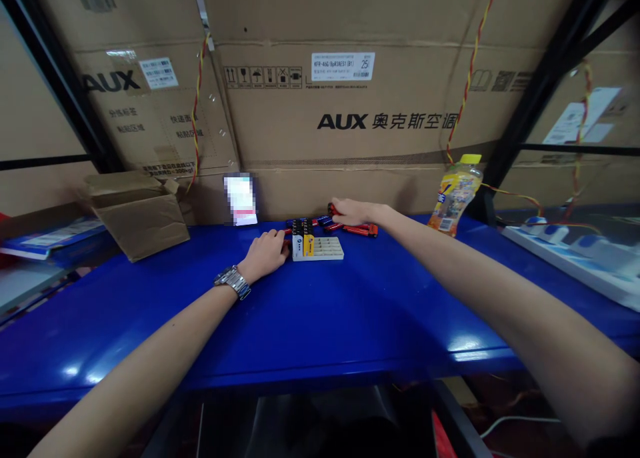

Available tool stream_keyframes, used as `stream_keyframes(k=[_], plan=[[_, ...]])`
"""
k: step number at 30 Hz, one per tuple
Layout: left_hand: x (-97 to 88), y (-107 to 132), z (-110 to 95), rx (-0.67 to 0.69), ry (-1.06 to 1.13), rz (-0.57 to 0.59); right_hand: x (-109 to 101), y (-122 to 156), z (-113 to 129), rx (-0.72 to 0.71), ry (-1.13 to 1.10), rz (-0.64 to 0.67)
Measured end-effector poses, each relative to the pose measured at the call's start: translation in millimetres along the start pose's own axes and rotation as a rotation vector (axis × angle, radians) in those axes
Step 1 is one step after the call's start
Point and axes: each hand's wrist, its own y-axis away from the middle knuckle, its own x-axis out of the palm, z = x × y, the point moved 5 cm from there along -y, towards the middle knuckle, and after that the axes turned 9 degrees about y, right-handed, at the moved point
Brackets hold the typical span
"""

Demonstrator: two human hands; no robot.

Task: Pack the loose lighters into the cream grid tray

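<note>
A small white compartment tray (330, 249) with a yellow and white front label sits on the blue tabletop. Black-topped lighters (303, 227) stand upright in its left part, and the compartments to the right hold none. My left hand (265, 253), wearing a metal watch (233, 282) on its wrist, is curled at the tray's left side; what its fingers grip is hidden. Behind the tray, my right hand (353, 212) is closed around a red lighter (333, 209) with a black end. Several loose red and blue lighters (361, 230) lie beneath and beside it.
A phone (241, 199) with a lit screen leans on the large cardboard box (280, 138) behind. To the left is an opened small carton (143, 215). A yellow-capped bottle (455, 195) and a white power strip (575, 261) are on the right. Twisted wires (470, 71) hang down.
</note>
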Motion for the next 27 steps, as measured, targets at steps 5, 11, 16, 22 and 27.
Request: stream_keyframes(k=[5,11,16,22,27], plan=[[1.1,0,0,-0.021,-0.004,0.017,4,27,-30,0.159,0.014,-0.047],[-0.7,1,0,-0.058,-0.017,0.079,32,48,-54,0.221,0.05,0.09],[-13.3,13,-6,-0.121,-0.033,0.318,42,68,-43,0.126,-0.068,0.076],[-24.5,39,-53,0.098,0.061,0.548,39,88,-14,-0.017,-0.245,0.058],[-16.5,44,-95,0.482,0.184,0.254,28,95,-23,0.009,-0.339,0.007]])
